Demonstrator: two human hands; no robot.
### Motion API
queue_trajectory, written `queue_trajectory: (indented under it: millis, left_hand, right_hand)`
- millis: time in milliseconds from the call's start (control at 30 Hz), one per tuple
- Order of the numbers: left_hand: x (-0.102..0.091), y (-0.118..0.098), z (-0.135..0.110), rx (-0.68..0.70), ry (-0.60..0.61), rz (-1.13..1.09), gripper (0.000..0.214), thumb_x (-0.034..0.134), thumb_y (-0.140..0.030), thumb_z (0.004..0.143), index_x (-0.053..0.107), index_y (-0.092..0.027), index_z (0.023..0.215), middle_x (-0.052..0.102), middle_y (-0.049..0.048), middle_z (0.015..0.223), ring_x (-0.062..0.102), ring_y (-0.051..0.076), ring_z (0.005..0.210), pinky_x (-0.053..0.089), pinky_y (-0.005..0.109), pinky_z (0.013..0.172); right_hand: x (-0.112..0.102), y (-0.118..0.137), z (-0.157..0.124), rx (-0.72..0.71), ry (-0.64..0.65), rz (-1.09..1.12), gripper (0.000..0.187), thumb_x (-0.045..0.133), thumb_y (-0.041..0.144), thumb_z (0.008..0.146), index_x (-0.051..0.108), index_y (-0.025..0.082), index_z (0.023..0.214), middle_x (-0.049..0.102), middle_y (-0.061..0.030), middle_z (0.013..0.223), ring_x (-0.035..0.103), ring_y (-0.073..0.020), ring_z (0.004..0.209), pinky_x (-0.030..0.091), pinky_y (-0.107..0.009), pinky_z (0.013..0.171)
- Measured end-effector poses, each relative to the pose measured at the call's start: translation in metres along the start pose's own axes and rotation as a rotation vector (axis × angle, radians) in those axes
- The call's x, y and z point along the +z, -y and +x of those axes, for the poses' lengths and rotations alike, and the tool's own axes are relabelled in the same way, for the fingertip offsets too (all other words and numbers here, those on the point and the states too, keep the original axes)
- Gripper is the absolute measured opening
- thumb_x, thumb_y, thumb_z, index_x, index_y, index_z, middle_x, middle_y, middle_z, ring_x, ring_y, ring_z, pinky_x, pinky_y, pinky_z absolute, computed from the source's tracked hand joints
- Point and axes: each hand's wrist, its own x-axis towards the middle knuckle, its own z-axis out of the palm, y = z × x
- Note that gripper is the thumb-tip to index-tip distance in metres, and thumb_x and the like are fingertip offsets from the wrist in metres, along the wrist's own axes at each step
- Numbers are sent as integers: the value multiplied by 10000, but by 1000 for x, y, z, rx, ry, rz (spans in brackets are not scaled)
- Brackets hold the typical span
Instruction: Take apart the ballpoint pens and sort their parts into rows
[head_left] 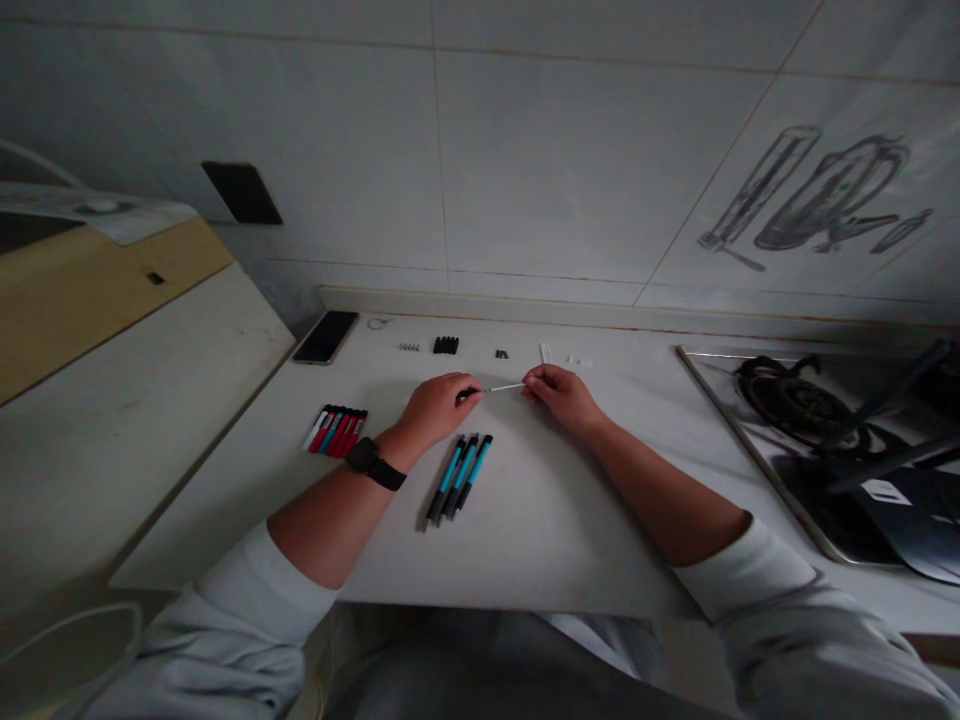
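My left hand (448, 400) is closed on a small black pen part (466, 394). My right hand (561, 393) pinches the far end of a thin white pen refill (506, 387), whose tip points at the black part; whether they touch I cannot tell. Nearer to me lie several blue and black pens (459, 480), side by side. Behind the hands sit a row of small springs (409, 347), a group of black pen parts (445, 345), small dark pieces (501, 354), white refills (545, 353) and tiny pale bits (577, 361).
Several red, white and blue capped markers (336, 430) lie beside my left forearm. A phone (326, 337) and a thin ring-shaped item (379, 324) are at the back left. On the right is a gas stove (757, 440) with a dark object over it. A tiled wall (540, 170) bounds the countertop.
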Motion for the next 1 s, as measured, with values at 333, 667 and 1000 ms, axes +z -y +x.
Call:
queue_trajectory:
  millis: [333, 667, 1000]
  left_hand:
    - [-1, -4, 1, 27, -35, -16, 111, 605, -237, 963, 714, -218, 961, 753, 27, 937, 685, 180, 874, 498, 296, 791]
    - [-3, -11, 0, 15, -9, -66, 118, 592, -226, 953, 701, -214, 909, 752, 18, 894, 685, 169, 827, 477, 279, 755]
    - [1, -6, 0, -28, 40, -61, 128, 588, -249, 944, 714, -228, 923, 754, 11, 883, 690, 167, 819, 489, 285, 750]
  right_hand:
    - [3, 17, -2, 97, -47, 515, 311, 904, 396, 682, 726, 220, 866, 721, -5, 901, 646, -114, 818, 517, -242, 763]
    - [-1, 21, 13, 46, -173, 566, 353, 907, 449, 657, 734, 235, 878, 714, -14, 892, 654, -131, 795, 571, -299, 819]
    - [-61, 22, 93, -2, -346, -407, 192, 703, 331, 842, 722, 183, 963, 709, -42, 777, 622, -150, 676, 513, -296, 684]
